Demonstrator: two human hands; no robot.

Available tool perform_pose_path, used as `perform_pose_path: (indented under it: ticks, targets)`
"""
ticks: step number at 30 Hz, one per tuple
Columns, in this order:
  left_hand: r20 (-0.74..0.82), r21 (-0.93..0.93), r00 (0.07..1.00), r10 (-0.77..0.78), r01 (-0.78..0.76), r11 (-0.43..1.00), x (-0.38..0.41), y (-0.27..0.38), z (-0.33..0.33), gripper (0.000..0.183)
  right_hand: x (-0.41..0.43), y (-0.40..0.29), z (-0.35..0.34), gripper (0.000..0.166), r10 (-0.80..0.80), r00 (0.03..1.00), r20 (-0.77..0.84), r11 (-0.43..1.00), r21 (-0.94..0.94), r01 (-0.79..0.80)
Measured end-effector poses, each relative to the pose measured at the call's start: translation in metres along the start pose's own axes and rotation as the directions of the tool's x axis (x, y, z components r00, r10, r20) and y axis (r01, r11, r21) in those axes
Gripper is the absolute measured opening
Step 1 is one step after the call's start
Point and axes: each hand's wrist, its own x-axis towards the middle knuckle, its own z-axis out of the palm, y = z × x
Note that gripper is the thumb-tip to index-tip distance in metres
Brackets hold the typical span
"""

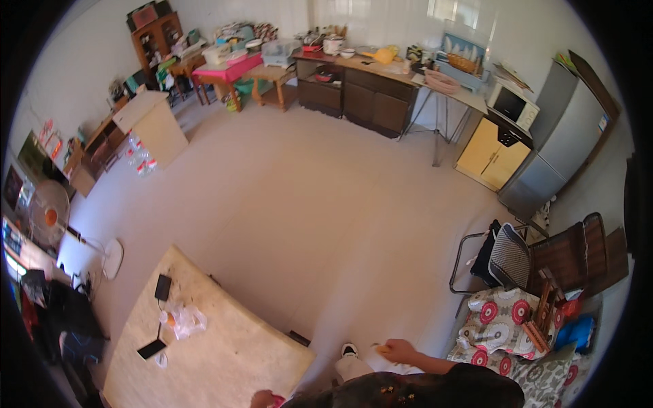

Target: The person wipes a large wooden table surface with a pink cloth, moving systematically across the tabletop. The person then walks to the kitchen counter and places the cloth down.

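My right hand (400, 352) is held out in front of my body, above the floor. Its fingers are closed around a small yellow-orange object (380, 349), too small to name. Low in the picture, my left hand (262, 399) is at the near edge of the pale table (240, 352), holding a pinkish-red object (278, 401) that is mostly hidden. On that table lie a smartphone (151, 349), a black rectangular device (163, 287) with a cable, and a crumpled clear plastic bag (191, 321) beside a small bottle with an orange part (169, 319).
A patterned sofa (490, 311) and a metal-framed chair (510, 255) stand to my right. The pedestal fan (113, 259) is at left, beyond the table. Along the far wall are dark cabinets (377, 104), a microwave (512, 105) and a grey refrigerator (556, 137).
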Motion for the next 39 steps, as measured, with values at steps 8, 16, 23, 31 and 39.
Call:
perform_pose_path:
  ticks: [8, 16, 23, 31, 39]
  targets:
    - [-0.306, -0.424, 0.952, 0.026, -0.161, 0.891, 0.056, 0.159, -0.183, 0.028, 0.018, 0.013, -0.16, 0.036, 0.22, 0.92, -0.326, 0.969, 0.183, -0.166]
    - [-0.276, -0.353, 0.961, -0.034, -0.069, 0.933, 0.126, 0.156, -0.299, 0.028, 0.12, -0.052, -0.244, 0.03, 0.131, 0.927, -0.352, 0.897, 0.441, 0.041]
    - [-0.141, -0.265, 0.982, -0.125, 0.084, 0.961, 0.179, 0.137, -0.39, 0.029, 0.167, -0.044, -0.329, 0.027, 0.318, 0.839, -0.441, 0.853, 0.52, -0.05]
    - [-0.521, -0.187, 0.852, 0.05, -0.171, 0.967, 0.25, 0.267, -0.587, 0.031, 0.248, 0.005, -0.445, 0.023, 0.498, 0.716, -0.49, 0.698, 0.716, 0.005]
    - [-0.265, -0.36, 0.956, 0.128, -0.221, 0.906, 0.322, 0.367, -0.629, 0.032, 0.403, 0.017, -0.632, 0.021, 0.277, 0.764, -0.583, 0.869, 0.491, 0.059]
